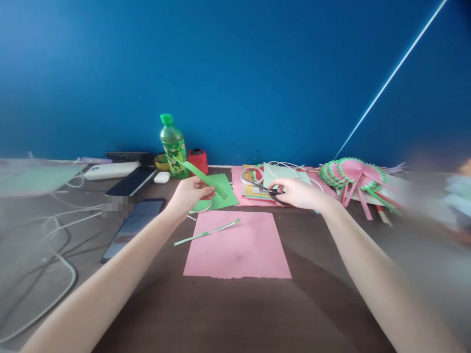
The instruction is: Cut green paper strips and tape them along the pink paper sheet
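My left hand (191,196) is closed on a strip of green paper (201,175), which sticks up and out to both sides of the fingers. Behind it lies a green paper sheet (228,190). To the right, my right hand (294,192) grips a pair of scissors (274,193) by its dark handles, with the blades pointing left toward the paper strip but apart from it. Between and below the hands, a pink paper sheet (239,250) lies flat on the table. Across its upper left rests a thin green and white strip (208,233).
A green bottle (172,147) and a red container (198,161) stand by the blue wall. Phones (134,228) and white cables (69,264) occupy the left. Pink and green pleated paper fans (355,176) lie at the right, near a booklet (253,190) under a white cable.
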Tool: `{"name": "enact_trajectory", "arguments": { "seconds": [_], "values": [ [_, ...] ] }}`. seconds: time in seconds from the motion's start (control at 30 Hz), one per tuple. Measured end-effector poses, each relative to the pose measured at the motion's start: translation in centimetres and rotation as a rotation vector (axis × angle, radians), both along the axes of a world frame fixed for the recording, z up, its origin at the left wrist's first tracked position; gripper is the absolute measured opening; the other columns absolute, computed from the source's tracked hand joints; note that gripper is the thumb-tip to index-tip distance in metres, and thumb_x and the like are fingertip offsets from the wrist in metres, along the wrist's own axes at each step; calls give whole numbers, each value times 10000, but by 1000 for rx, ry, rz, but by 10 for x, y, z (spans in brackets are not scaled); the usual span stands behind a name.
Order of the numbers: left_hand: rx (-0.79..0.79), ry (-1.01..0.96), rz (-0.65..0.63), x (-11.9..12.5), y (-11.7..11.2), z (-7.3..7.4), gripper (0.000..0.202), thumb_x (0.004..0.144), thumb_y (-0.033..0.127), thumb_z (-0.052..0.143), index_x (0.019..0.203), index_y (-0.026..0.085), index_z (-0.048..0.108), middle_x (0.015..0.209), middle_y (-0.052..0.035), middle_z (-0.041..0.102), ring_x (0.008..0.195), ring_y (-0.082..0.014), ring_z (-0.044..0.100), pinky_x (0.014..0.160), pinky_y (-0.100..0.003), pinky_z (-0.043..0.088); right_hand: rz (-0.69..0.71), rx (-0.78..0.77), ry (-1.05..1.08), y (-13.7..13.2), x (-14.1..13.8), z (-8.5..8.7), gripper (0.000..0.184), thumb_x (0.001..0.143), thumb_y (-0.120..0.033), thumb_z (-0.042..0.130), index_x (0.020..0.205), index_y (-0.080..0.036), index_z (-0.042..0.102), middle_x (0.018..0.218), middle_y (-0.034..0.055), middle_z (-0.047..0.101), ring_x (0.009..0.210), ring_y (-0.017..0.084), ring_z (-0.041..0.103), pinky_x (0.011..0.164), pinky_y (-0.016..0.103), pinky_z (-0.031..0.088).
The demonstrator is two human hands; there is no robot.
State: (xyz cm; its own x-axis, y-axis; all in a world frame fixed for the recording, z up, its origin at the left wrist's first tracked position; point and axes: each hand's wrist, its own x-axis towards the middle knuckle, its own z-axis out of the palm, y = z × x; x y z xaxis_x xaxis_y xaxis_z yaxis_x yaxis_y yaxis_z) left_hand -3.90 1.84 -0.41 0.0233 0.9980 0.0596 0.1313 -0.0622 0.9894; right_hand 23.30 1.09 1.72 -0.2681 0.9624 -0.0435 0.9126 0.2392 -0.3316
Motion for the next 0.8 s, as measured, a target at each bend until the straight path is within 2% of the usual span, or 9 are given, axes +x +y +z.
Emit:
{"name": "enact_trajectory", "arguments": {
  "seconds": [0.07,0.17,0.23,0.3,0.5,0.63,0.8],
  "values": [
    [-4,-38,12,1,-1,2,82,654,172,674,693,123,623,659,-27,672,619,-132,647,660,-258,531,73,-5,160,-4,-7,2,263,778,-323,495,1025,-237,517,800,1,586,584,112,496,540,233,359],
    [-30,-105,17,1,-1,4,88,696,189,646,687,107,618,643,-58,678,625,-147,657,685,-276,540,302,-178,357,-7,-17,-4,277,791,-350,505,1023,-225,419,789,-1,532,636,112,492,578,238,394],
    [-35,-137,20,0,0,4,107,699,199,651,688,98,616,643,-74,680,632,-157,662,696,-287,543,428,-298,396,-6,-24,-12,226,819,-339,473,992,-219,391,732,-16,486,633,109,470,587,240,397],
    [-26,-155,24,1,0,4,114,698,200,658,692,95,615,644,-78,680,634,-160,663,704,-295,543,486,-344,413,-5,-30,-21,166,852,-338,425,955,-215,383,694,-27,444,609,101,432,583,239,389],
    [-36,-221,24,6,-5,5,81,730,158,621,680,97,600,626,-65,675,631,-147,661,701,-280,543,510,-342,467,-5,-46,-37,227,843,-397,449,907,-211,337,699,-40,387,573,84,399,512,217,357],
    [-57,-243,-1,7,-7,5,71,746,140,603,690,96,605,628,-61,676,635,-148,663,687,-270,544,529,-280,452,-5,-48,-41,232,832,-387,483,891,-220,333,726,-45,380,572,74,375,502,206,342],
    [-73,-249,-10,7,-7,5,86,747,144,609,677,94,605,647,-73,680,654,-163,669,722,-298,543,531,-297,495,-5,-48,-42,258,825,-397,498,882,-229,312,831,-19,418,611,74,392,527,211,374]
  ]
}}
